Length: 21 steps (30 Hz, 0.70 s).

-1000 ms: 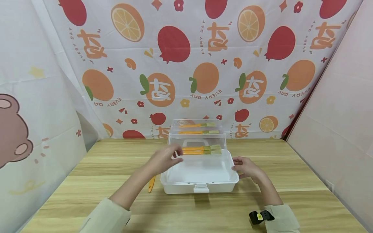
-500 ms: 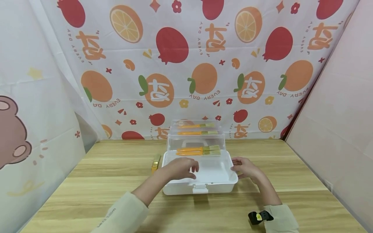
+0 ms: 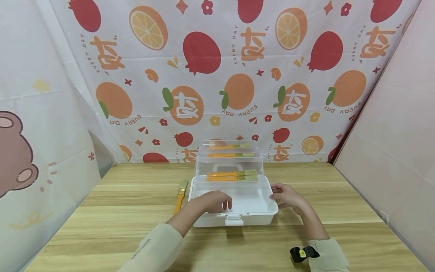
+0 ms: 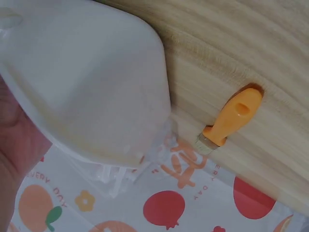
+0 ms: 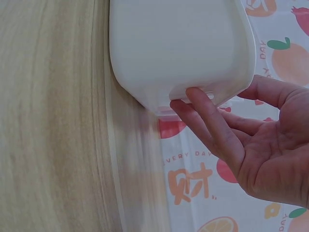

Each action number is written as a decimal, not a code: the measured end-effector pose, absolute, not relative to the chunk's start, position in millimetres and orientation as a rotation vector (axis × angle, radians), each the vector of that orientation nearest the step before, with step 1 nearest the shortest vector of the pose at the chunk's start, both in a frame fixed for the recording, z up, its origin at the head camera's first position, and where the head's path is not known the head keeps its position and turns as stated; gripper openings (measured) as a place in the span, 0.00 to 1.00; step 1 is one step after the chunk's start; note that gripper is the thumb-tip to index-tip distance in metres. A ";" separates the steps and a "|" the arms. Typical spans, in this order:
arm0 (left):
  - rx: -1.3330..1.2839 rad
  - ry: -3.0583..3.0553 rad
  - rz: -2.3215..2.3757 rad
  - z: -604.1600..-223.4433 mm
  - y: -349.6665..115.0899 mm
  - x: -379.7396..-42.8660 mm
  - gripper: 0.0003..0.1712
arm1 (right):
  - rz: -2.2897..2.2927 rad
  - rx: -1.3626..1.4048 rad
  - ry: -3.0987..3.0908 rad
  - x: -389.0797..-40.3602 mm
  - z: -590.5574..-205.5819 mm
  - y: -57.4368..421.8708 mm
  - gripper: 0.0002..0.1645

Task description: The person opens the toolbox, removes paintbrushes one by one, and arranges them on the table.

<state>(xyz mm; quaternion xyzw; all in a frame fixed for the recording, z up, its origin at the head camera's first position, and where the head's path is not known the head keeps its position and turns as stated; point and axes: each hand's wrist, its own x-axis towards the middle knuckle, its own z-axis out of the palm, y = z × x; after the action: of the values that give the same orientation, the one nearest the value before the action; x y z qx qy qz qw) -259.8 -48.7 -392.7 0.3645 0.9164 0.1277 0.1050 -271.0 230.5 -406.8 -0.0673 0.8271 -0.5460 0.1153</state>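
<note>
A white plastic toolbox stands with its lid raised and its translucent trays folded up at the back. Orange-handled paintbrushes lie in these trays, bristles to the right. My left hand is low over the white bottom compartment, fingers bent loosely downward, nothing visible in them. In the left wrist view it is partly hidden behind the box rim. With its fingers about the rim and side wall, my right hand holds the box's right end. Left of the box, a paintbrush lies on the table.
The light wood table runs back to a fruit-printed cloth. White cloth walls stand on both sides. A latch hangs at the box's front, and a black wrist strap shows near my right sleeve.
My left hand has moved down and rightward from the box's left rim to the bottom compartment, uncovering more of the loose paintbrush. My right hand has stayed at the box's side.
</note>
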 end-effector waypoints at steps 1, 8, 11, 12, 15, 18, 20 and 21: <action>1.058 2.691 0.371 -392.9 -48.8 -260.9 0.09 | -1.601 -0.196 2.424 -271.3 -406.6 230.2 0.27; 0.904 2.615 0.336 -394.4 -51.0 -265.0 0.18 | -1.607 -0.192 2.422 -272.4 -406.2 228.3 0.26; 0.897 2.616 0.324 -399.4 -52.5 -267.7 0.18 | -1.602 -0.197 2.419 -272.7 -407.0 228.5 0.26; 0.901 2.617 0.324 -400.9 -52.9 -268.6 0.17 | -1.603 -0.195 2.419 -272.8 -407.1 228.5 0.26; 0.908 2.612 0.340 -405.5 -53.7 -271.9 0.17 | -1.601 -0.200 2.419 -273.2 -407.4 228.7 0.27; 0.930 2.613 0.358 -407.7 -53.7 -274.2 0.17 | -1.608 -0.210 2.413 -273.7 -407.1 229.3 0.26; 0.942 2.623 0.357 -407.9 -53.7 -275.0 0.16 | -1.613 -0.218 2.407 -274.0 -406.9 229.9 0.26; 0.949 2.634 0.350 -407.7 -53.8 -275.3 0.15 | -1.616 -0.221 2.405 -274.2 -406.8 230.2 0.26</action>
<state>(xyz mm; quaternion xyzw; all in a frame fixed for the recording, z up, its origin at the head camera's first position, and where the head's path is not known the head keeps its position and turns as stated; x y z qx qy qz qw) -275.3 -53.8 -407.7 0.3321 0.9216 0.1223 0.1594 -274.2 230.2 -406.8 -0.0754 0.8219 -0.5522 0.1174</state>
